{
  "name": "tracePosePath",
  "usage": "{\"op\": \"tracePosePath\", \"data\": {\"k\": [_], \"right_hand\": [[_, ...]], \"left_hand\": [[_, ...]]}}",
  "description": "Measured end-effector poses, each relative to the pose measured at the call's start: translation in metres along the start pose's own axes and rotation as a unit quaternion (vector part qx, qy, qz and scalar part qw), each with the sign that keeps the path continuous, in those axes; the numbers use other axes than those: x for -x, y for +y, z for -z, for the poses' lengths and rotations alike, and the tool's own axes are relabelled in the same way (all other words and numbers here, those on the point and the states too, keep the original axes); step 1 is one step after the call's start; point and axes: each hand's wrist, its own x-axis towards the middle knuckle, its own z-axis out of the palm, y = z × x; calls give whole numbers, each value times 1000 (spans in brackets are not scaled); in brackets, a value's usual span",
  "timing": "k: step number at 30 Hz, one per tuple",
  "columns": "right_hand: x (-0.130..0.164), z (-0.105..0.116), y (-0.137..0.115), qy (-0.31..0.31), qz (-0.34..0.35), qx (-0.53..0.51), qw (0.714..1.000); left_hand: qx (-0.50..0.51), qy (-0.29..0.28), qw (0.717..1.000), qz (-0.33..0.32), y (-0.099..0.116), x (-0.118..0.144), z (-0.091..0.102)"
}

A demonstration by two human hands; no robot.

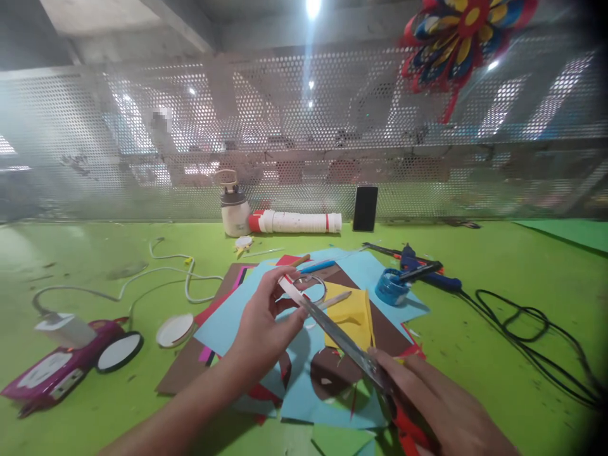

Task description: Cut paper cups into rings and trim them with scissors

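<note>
In the head view my left hand (266, 316) pinches a narrow white strip with a red edge (291, 289) between thumb and fingers. A thin round hoop (324, 291) shows just beyond it; whether the two are joined I cannot tell. My right hand (437, 399) grips red-handled scissors (346, 342), whose blades point up and left and reach the strip near my left thumb. Underneath lie light blue paper sheets (223, 329), a folded yellow piece (349, 313) and dark brown card (175, 373). A pencil (336, 299) rests behind the blades.
At right are a blue glue gun (427, 272) with a black cord (532, 354) and a blue jar (392, 288). A purple power strip (52, 367) with a white charger sits left. Spray bottle (235, 212), white tube (301, 221) and phone (365, 209) stand behind, before a perforated screen.
</note>
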Motion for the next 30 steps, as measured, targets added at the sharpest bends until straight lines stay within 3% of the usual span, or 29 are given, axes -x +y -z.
{"op": "tracePosePath", "data": {"k": [12, 22, 30], "right_hand": [[0, 2, 2, 1, 4, 40, 999], [3, -3, 3, -19, 3, 55, 998], [3, -1, 3, -17, 3, 56, 998]], "left_hand": [[-118, 3, 992, -44, -9, 2, 0], [-136, 3, 991, -8, -4, 4, -4], [-196, -21, 977, -86, -6, 5, 0]]}}
